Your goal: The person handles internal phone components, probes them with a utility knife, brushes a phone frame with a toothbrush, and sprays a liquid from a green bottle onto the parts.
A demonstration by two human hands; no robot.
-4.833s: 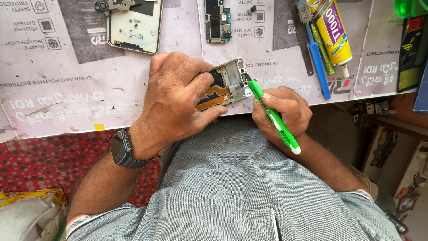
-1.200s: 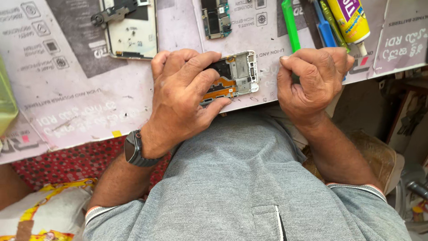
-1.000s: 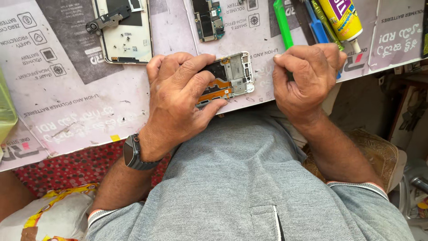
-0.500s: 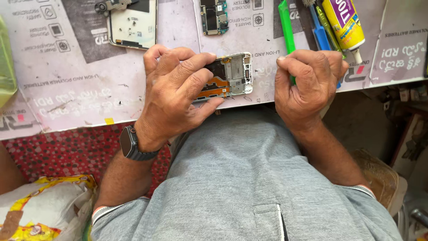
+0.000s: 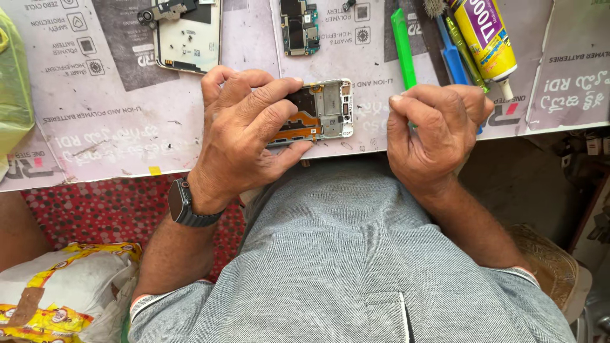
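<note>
My left hand [image 5: 244, 136], with a dark watch [image 5: 184, 203] on its wrist, grips an opened phone frame [image 5: 330, 108] at the near edge of the work mat [image 5: 95, 127]. An orange flex strip and metal parts show inside the frame. My right hand [image 5: 435, 130] is just to the right of it. Its fingers are curled down over the lower end of a green plastic tool [image 5: 401, 44] that lies on the mat pointing away from me. How firmly it grips the tool is hidden.
Farther back on the mat lie a second phone housing [image 5: 187, 35], a small circuit board [image 5: 298, 25], a blue tool [image 5: 452, 60] and a yellow glue tube [image 5: 486, 38]. A green bag [image 5: 13, 82] sits at the left edge, a white and yellow sack [image 5: 57, 286] below left.
Earlier my right hand held the green tool like a pen at the phone frame. Now the tool lies flat on the mat under my curled fingers. My left hand's grip is unchanged.
</note>
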